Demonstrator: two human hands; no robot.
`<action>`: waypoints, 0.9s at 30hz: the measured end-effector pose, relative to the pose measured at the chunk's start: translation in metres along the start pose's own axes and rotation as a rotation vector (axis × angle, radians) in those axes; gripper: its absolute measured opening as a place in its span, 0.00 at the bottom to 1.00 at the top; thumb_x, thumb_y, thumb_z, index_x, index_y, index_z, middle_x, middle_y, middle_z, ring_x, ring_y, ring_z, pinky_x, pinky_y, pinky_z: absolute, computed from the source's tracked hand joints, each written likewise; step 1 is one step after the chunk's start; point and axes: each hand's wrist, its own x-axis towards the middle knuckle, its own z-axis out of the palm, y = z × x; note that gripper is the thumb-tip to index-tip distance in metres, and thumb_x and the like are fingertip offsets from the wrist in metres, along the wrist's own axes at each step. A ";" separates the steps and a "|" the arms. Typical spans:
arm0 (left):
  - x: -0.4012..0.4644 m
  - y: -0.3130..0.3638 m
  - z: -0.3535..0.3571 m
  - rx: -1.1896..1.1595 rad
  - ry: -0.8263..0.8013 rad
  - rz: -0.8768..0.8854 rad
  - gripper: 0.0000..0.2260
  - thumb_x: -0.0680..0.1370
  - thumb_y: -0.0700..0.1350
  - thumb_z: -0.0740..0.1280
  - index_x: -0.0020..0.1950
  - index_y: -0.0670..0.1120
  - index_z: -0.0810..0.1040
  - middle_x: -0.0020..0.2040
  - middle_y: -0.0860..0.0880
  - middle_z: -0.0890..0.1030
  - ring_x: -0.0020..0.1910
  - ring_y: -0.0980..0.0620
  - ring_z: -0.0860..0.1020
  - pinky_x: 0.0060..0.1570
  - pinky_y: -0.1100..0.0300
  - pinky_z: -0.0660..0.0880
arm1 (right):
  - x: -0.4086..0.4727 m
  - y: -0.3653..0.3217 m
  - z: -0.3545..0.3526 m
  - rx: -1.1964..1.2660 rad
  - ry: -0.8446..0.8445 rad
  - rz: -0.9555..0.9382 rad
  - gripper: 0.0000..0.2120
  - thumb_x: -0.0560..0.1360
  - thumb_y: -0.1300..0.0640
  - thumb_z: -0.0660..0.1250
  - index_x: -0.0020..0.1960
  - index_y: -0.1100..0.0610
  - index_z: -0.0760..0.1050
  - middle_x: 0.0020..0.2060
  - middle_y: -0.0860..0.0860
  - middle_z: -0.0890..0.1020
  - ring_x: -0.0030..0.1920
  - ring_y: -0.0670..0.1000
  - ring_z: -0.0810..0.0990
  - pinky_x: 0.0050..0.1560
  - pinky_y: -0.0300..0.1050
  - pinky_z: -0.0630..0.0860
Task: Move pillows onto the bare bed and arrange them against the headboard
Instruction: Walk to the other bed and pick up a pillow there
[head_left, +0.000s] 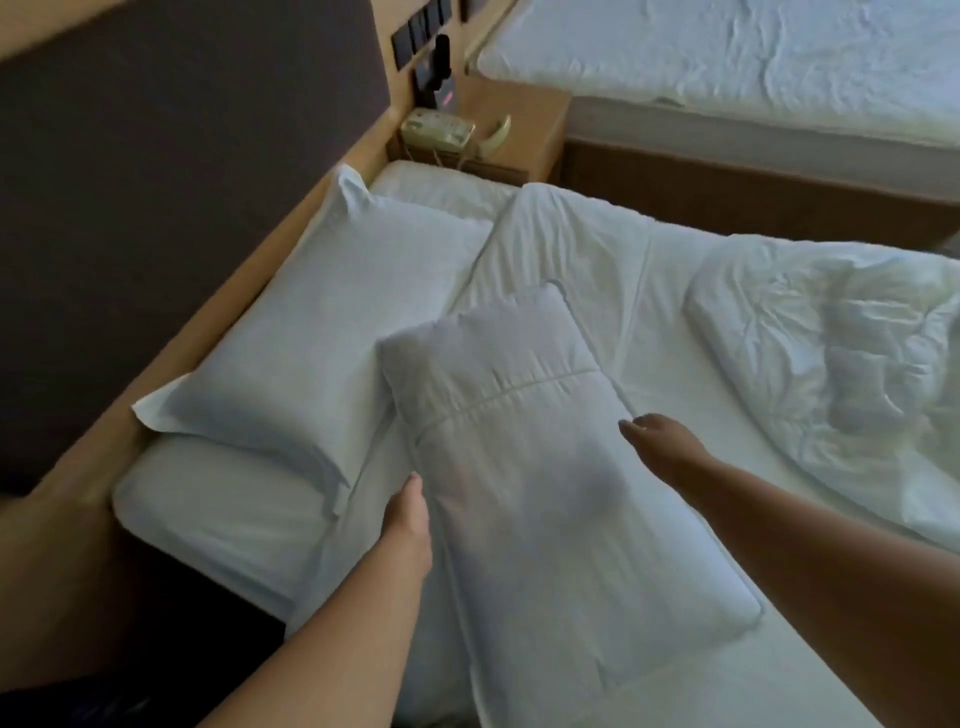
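Now, held pillow: a white pillow (524, 467) is up in front of the person, above the mattress, one short end toward the camera, slightly blurred.
Left hand: the left hand (408, 514) is at the pillow's left long edge, thumb on top; the fingers go under the pillow and are hidden, so it appears to grip the edge.
Right hand: the right hand (657, 441) is at the right long edge, fingers curled round it.
Placed pillow: a second white pillow (322, 332) lies flat on the bed (675, 415), its long side against the headboard (171, 171).
Headboard: dark padded panel in a light wooden frame.
Duvet: a crumpled white duvet (841, 353) lies on the bed's far side, apart from both pillows.
Nightstand: a wooden nightstand (524, 124) beyond the bed carries a beige telephone (441, 130).
Other bed: another white-sheeted bed (727, 57) stands past the nightstand.
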 end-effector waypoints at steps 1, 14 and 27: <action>0.013 0.000 0.001 -0.031 -0.017 -0.020 0.25 0.83 0.56 0.57 0.74 0.43 0.69 0.72 0.44 0.73 0.70 0.45 0.71 0.70 0.50 0.66 | 0.006 -0.004 0.005 0.003 0.007 0.026 0.20 0.82 0.46 0.60 0.52 0.63 0.80 0.48 0.59 0.83 0.51 0.60 0.80 0.48 0.48 0.71; 0.119 -0.054 0.042 -0.111 -0.084 -0.161 0.46 0.60 0.80 0.57 0.58 0.45 0.82 0.56 0.46 0.84 0.56 0.47 0.81 0.65 0.48 0.74 | 0.099 0.028 0.048 0.223 -0.078 0.334 0.36 0.81 0.34 0.52 0.74 0.62 0.69 0.72 0.62 0.71 0.69 0.60 0.72 0.72 0.52 0.63; 0.007 -0.043 0.096 -0.200 -0.263 -0.143 0.28 0.82 0.64 0.53 0.71 0.46 0.75 0.65 0.41 0.79 0.59 0.41 0.78 0.56 0.49 0.75 | 0.025 0.080 0.008 0.554 0.031 0.415 0.42 0.73 0.26 0.60 0.72 0.58 0.72 0.69 0.57 0.76 0.67 0.59 0.75 0.70 0.51 0.67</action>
